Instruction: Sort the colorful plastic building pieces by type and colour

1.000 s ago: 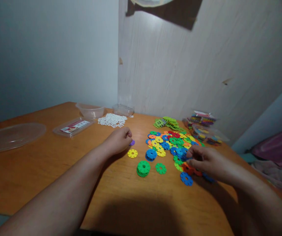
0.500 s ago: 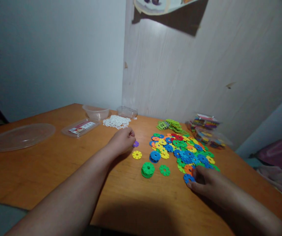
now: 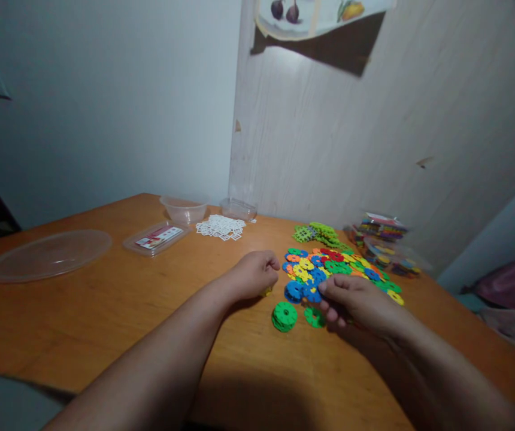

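My right hand (image 3: 351, 302) pinches a blue notched plastic disc (image 3: 312, 292) between thumb and fingers. The disc is beside a blue stack of discs (image 3: 293, 292). My left hand (image 3: 257, 273) is closed, fingers curled, left of the pile; whatever is in it is hidden. A yellow disc (image 3: 268, 291) peeks out beneath that hand. In front stands a short stack of green discs (image 3: 284, 316), with a single green disc (image 3: 314, 317) to its right, partly behind my right fingers. Beyond my right hand spreads a mixed-colour disc pile (image 3: 338, 263).
Light-green interlocking pieces (image 3: 318, 232) and white pieces (image 3: 220, 227) lie at the back of the wooden table (image 3: 105, 323). A clear bowl (image 3: 184, 209), a clear tray (image 3: 238, 208), a labelled lid (image 3: 156, 238) and an oval lid (image 3: 51, 256) are leftward. Filled containers (image 3: 390, 242) stand at right.
My right hand has moved left and up with the blue disc, from the pile's front edge to the blue stack. My left hand has shifted right, now covering the purple disc and most of the yellow one.
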Demonstrator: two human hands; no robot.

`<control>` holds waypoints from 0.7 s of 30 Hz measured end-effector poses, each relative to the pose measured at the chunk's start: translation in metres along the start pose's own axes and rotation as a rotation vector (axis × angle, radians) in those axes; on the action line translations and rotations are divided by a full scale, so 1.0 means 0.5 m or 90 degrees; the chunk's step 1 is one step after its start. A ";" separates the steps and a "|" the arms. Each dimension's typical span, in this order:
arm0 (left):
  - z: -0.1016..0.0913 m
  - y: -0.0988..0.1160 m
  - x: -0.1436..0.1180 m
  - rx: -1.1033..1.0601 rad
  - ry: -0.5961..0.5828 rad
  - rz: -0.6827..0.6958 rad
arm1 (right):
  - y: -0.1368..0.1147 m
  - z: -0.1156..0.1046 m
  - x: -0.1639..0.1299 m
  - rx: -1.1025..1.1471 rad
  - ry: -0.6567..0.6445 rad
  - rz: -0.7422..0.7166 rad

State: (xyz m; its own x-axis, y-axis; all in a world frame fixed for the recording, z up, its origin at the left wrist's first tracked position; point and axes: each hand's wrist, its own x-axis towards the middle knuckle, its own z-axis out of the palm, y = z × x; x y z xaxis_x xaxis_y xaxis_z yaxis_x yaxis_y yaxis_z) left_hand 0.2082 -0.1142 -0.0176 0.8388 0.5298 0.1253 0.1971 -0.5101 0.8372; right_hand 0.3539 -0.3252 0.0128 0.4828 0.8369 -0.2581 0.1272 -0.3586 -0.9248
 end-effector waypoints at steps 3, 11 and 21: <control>0.013 0.004 -0.010 -0.032 -0.061 0.041 | -0.015 0.029 0.035 0.042 -0.014 0.011; 0.014 0.014 -0.014 -0.027 -0.182 0.122 | 0.007 0.045 0.078 0.053 0.043 0.014; 0.011 0.024 -0.008 0.117 -0.196 0.162 | 0.055 0.057 0.094 0.040 0.026 -0.014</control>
State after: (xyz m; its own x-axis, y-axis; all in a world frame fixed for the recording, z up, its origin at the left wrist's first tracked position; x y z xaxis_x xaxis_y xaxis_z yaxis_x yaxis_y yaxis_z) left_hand 0.2099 -0.1264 -0.0112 0.9789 0.1591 0.1282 0.0277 -0.7249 0.6883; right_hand 0.3555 -0.2843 -0.0327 0.5159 0.8259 -0.2276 0.0836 -0.3129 -0.9461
